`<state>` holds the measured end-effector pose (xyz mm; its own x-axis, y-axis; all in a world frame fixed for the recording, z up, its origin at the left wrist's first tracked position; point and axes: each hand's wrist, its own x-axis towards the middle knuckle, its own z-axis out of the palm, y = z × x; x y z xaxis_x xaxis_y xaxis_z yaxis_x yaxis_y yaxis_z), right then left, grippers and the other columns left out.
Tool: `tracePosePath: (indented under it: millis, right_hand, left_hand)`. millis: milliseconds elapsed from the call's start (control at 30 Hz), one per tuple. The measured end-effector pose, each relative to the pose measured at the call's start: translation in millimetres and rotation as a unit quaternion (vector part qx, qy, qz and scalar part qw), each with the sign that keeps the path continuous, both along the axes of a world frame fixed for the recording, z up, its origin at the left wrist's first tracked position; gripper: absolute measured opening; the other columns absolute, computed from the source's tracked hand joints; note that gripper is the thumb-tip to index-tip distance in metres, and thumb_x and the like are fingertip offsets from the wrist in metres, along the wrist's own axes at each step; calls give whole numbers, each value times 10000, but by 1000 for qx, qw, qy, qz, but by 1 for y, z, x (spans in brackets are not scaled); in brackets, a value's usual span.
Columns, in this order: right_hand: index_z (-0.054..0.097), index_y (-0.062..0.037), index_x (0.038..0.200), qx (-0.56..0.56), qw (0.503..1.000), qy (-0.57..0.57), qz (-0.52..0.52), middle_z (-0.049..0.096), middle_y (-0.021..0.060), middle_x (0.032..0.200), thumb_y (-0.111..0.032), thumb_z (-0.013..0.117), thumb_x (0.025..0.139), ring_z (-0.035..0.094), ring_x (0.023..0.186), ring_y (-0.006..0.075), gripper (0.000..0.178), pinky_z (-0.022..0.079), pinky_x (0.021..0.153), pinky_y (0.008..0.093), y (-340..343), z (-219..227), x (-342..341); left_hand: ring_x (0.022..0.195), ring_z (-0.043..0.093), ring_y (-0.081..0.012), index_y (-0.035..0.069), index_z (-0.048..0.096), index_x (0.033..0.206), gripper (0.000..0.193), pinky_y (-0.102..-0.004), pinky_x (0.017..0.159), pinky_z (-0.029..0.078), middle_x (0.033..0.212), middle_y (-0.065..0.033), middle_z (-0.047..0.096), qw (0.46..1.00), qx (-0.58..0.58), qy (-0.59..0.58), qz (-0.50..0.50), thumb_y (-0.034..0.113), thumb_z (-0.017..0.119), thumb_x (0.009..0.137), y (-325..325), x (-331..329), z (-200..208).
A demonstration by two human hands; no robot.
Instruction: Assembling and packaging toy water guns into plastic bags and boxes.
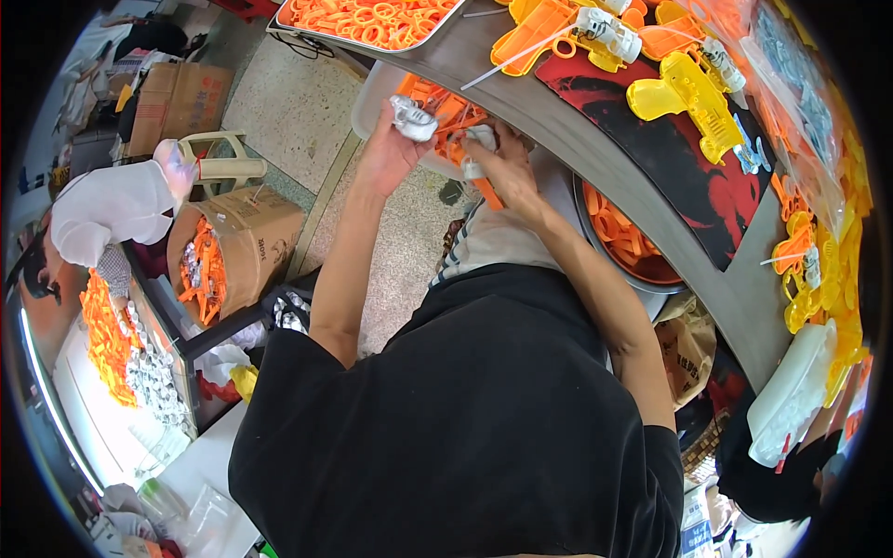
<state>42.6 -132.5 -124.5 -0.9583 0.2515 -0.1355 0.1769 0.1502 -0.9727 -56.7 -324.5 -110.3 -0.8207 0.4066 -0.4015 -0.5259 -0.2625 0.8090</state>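
Observation:
My left hand (391,160) is closed round a white plastic part (414,119), held over a whitish tub (370,104). Several orange plastic pieces (433,93) lie in that tub. Just to the right, my right hand (510,172) is bent over the tub's edge with its fingers closed on a white plastic part (474,169). An orange strip (489,194) sticks out below that part. Another whitish bit shows by the right fingertips, and the fingers partly hide what lies under them.
The grey table (521,112) curves along my right, bearing yellow toy-gun halves (686,102) and a black-and-red mat (651,153). A metal tray (372,42) of orange rings stands ahead. Below the table is a bowl (619,228) of orange parts. At left, a person (116,209) works near a carton (246,237).

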Motion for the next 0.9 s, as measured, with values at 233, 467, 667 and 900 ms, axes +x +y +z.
tracePosePath:
  millis: [233,467,667,900]
  right_hand:
    - [623,-58,1278,-43,984,-91,150,678,112,1121,-403,739,869,632,1044,201,547,479,955,338,3,19,3]
    - [644,-29,1211,-40,994,-24,102,685,109,1043,-362,722,906,635,956,190,458,492,875,313,6,44,13]
    - [635,-7,1218,60,997,17,-53,677,68,1032,-324,719,919,624,904,134,444,499,832,305,10,-2,14]
    - [635,7,1218,-91,994,-53,-6,674,74,1069,-354,721,926,613,961,125,472,485,865,283,17,19,23]
  left_hand:
    - [1034,710,-244,36,553,1305,510,-403,904,622,1168,-107,690,1000,8,1,-4,471,542,1040,11,9,15]
    - [1063,703,-269,26,552,1290,509,-398,924,620,1197,-118,675,988,-87,-47,121,457,589,1022,-2,-7,-26]
    - [1027,708,-267,8,596,1246,504,-437,911,613,1110,-120,693,982,138,-125,-44,450,625,1004,12,-18,1]
    - [998,712,-206,19,610,1240,499,-374,873,618,1118,-87,698,999,23,-19,-31,450,647,993,34,5,26]
